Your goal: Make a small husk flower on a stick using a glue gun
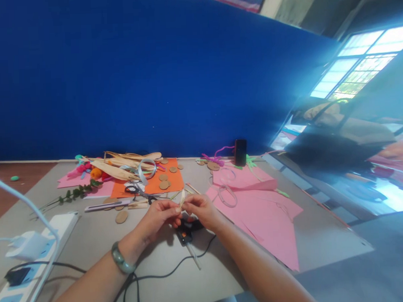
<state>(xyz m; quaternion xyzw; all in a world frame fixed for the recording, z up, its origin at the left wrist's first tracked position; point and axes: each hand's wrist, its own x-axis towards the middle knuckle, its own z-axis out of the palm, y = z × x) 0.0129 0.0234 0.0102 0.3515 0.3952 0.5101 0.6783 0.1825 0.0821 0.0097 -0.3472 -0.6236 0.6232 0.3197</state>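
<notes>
You are working a pale strip between your fingertips above the middle of the table, and the step in hand looks like shaping or joining that small piece. Your left hand is pinching it with thumb and forefinger, the other fingers curling beneath; your right hand is closing its fingertips on the same spot, so the two hands are meeting and hiding the strip's lower part. Whether you are folding, twisting or peeling it, I cannot tell. The glue gun is lying just below your hands, its clear stick pointing back toward you and its black cord trailing over the table. Scissors and a utility knife are resting beyond your left hand, while pink sheets are spreading beyond your right. As I judge it, the next move is calling for a light, steady pinch on one side while the other fingers are adjusting the strip, with your wrists staying clear of the gun.
</notes>
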